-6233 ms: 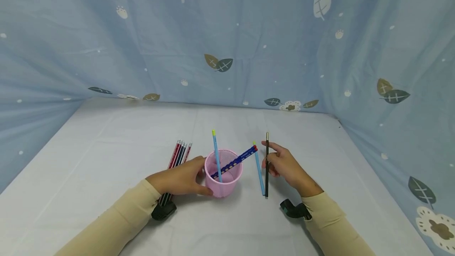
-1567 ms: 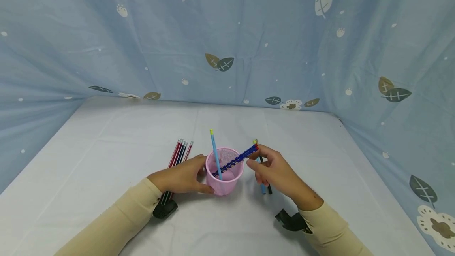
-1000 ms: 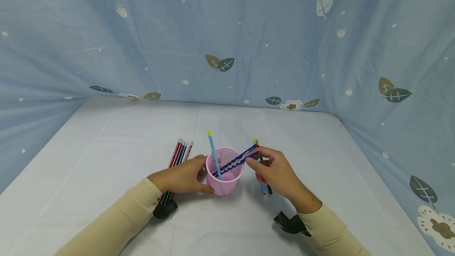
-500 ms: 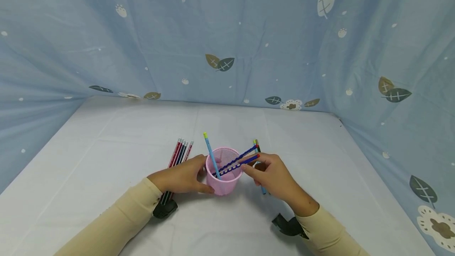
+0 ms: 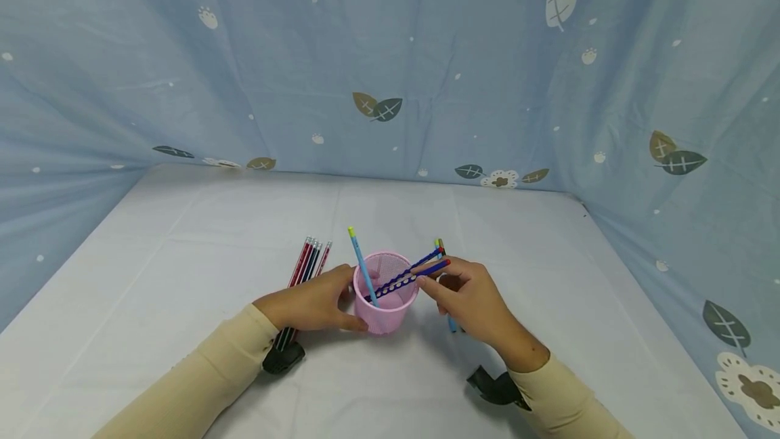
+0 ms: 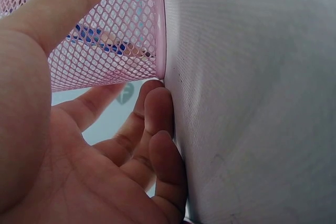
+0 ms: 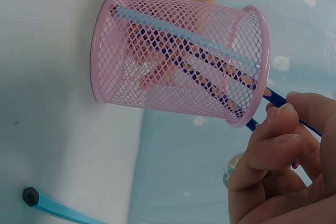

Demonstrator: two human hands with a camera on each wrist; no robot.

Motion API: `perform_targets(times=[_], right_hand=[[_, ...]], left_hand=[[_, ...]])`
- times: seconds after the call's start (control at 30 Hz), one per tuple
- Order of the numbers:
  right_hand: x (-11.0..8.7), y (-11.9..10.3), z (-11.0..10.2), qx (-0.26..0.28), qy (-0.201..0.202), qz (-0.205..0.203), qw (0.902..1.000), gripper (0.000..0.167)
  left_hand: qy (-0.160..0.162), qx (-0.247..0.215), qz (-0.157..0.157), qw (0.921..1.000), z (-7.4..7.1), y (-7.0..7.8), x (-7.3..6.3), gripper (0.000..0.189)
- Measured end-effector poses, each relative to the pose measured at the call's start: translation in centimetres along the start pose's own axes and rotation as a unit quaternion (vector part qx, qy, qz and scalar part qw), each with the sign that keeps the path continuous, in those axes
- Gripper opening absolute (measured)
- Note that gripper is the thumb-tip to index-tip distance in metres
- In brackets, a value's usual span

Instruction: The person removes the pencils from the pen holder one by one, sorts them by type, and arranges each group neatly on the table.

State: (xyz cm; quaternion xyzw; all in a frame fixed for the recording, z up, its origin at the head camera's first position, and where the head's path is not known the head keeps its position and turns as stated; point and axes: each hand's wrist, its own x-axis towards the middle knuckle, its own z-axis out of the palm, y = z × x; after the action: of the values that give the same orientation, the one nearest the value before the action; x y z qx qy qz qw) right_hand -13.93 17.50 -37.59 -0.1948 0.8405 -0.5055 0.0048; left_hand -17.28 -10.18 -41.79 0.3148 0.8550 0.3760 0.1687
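Note:
A pink mesh pencil cup stands upright on the table, and my left hand holds its left side between thumb and fingers. My right hand is at the cup's right rim, pinching the upper end of a dark blue pencil with a red end. That pencil's lower part is inside the cup. A second dark blue pencil leans right in the cup, just behind the held one. Leaning left in the cup is a light blue pencil with a yellow end. Both dark blue pencils show through the mesh in the right wrist view.
Several red and black pencils lie left of the cup, partly under my left hand. Behind my right hand lie another light blue pencil and a black pencil, mostly hidden in the head view. A blue leaf-print curtain surrounds the table.
My right hand has left the black pencil, now beside the light blue one, and pinches a dark blue pencil, parting it from the other. The cup's light blue pencil has tipped further left.

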Motion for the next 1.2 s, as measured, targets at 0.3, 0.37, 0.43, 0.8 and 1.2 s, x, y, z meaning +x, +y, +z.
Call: perform_targets(times=[0.3,0.37,0.43,0.8,1.2], right_hand=[[-0.18,-0.41,-0.13,0.017,0.02,-0.013,0.9996,0.013],[-0.21,-0.45,-0.18,0.017,0.023,-0.007,0.9996,0.013],[-0.22,-0.49,-0.22,0.017,0.025,-0.002,0.9995,0.013],[-0.15,-0.37,-0.28,0.04,0.037,-0.022,0.9983,0.014],[-0.02,-0.31,-0.34,0.058,0.05,-0.013,0.997,0.019]], left_hand=[[0.003,0.002,0.001,1.0,0.09,-0.02,0.03,0.074],[0.004,0.003,0.0,1.0,0.1,0.0,0.03,0.074],[0.004,0.004,-0.001,1.0,0.1,0.02,0.04,0.074],[0.003,0.002,-0.001,1.0,0.07,0.1,0.08,0.074],[0.0,-0.01,-0.006,0.9999,0.07,0.19,0.21,0.079]])
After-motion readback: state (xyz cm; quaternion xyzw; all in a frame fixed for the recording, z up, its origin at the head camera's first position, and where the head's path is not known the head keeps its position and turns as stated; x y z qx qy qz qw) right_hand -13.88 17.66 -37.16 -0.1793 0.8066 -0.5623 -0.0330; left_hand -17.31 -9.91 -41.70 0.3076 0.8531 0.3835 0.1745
